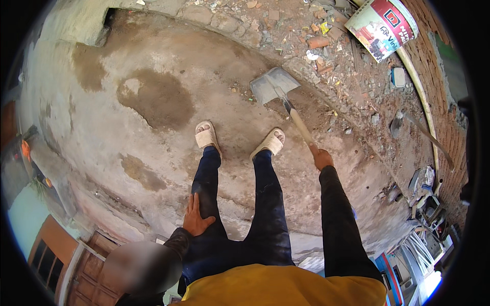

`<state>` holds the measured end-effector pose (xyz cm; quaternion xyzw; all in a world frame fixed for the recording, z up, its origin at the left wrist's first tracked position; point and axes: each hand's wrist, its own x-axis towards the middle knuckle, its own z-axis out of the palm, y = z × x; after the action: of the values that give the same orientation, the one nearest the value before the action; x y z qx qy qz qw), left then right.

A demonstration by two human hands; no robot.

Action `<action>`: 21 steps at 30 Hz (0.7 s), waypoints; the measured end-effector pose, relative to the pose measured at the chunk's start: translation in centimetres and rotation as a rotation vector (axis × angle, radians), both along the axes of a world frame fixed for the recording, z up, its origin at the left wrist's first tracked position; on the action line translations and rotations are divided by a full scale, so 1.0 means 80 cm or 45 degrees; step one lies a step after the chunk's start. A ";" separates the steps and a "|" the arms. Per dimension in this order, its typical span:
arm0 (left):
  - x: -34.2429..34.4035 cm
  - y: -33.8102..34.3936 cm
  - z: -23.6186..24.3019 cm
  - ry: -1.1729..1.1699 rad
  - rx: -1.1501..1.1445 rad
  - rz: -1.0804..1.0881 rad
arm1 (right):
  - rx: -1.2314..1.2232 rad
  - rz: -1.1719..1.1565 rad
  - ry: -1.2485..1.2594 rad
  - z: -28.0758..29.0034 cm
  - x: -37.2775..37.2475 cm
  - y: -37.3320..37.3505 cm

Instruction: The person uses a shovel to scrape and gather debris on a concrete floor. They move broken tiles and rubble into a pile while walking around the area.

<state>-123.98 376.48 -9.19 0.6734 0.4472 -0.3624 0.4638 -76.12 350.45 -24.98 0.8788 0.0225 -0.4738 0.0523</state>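
Observation:
My right hand (322, 159) is wrapped round the wooden handle of a shovel (276, 85) and holds it out in front of me. The shovel's wide grey metal blade lies at the edge of the concrete, beside loose soil and rubble. My left hand (198, 216) rests on my left thigh, fingers stretched out and nothing in it. Both feet, in light slide sandals (268, 142), stand apart on the floor, left of the shovel handle. A blurred patch covers part of my left arm.
Stained concrete (245, 61) spreads to the left, with dark damp patches (155, 97). Brick rubble (319, 42) borders it at the far right, near a paint bucket (383, 28). A long pole (423, 99) and a long-handled tool (397, 125) lie at right. A brown door (92, 275) stands lower left.

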 end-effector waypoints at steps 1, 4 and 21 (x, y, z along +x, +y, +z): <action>0.005 -0.004 -0.001 0.026 -0.013 -0.002 | -0.042 -0.032 0.024 0.006 0.009 -0.033; 0.014 -0.010 -0.004 0.031 -0.022 -0.013 | -0.143 -0.118 -0.018 0.029 0.032 -0.122; 0.004 -0.010 -0.001 0.131 -0.053 0.080 | 0.490 0.414 0.064 0.058 -0.069 0.187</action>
<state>-123.63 375.70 -9.28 0.6298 0.4838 -0.3909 0.4653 -81.67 365.42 -20.37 0.8454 0.2547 -0.4677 -0.0408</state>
